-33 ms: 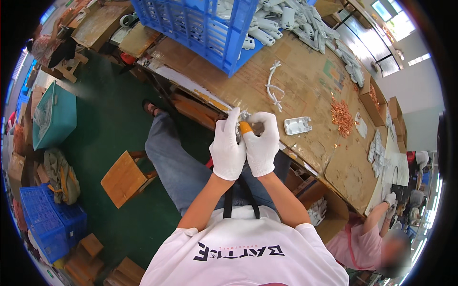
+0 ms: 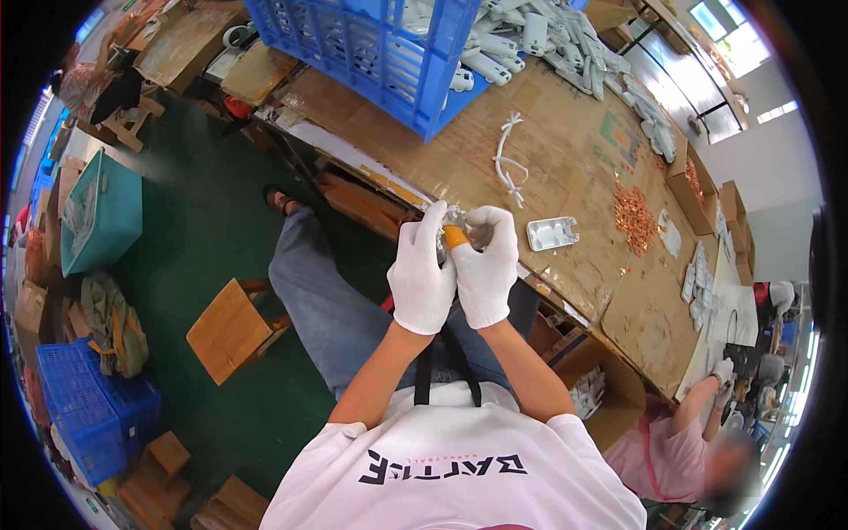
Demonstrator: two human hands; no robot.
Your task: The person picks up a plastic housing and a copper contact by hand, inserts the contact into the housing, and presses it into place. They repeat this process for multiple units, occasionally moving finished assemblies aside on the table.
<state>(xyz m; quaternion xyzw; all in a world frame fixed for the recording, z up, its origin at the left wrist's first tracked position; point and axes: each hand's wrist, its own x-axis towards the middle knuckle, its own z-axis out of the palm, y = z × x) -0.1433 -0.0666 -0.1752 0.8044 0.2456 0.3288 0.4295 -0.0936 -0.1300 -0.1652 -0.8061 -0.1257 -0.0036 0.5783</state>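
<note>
My left hand point(image 2: 420, 276) and my right hand point(image 2: 485, 276), both in white knitted gloves, meet at the table's near edge. Their fingers are closed round a small whitish part point(image 2: 453, 217), mostly hidden, so its kind is unclear. A yellow-orange covering point(image 2: 456, 237) shows at my right thumb tip. Just right of my right hand, an open white plastic housing half point(image 2: 553, 233) lies on the cardboard-covered table point(image 2: 565, 283). Beyond my hands is a bent white strip point(image 2: 503, 161) with short side pieces.
A blue crate point(image 2: 353, 66) stands at the far table edge beside piled white housings point(image 2: 574, 44). Copper-coloured small pieces point(image 2: 634, 221) lie at right near a cardboard box point(image 2: 689, 187). A wooden stool point(image 2: 230, 331) is at left; a co-worker in pink point(image 2: 667, 455) sits at lower right.
My fingers have shifted very slightly round the small whitish part, and a little more of it shows. Otherwise the scene looks the same.
</note>
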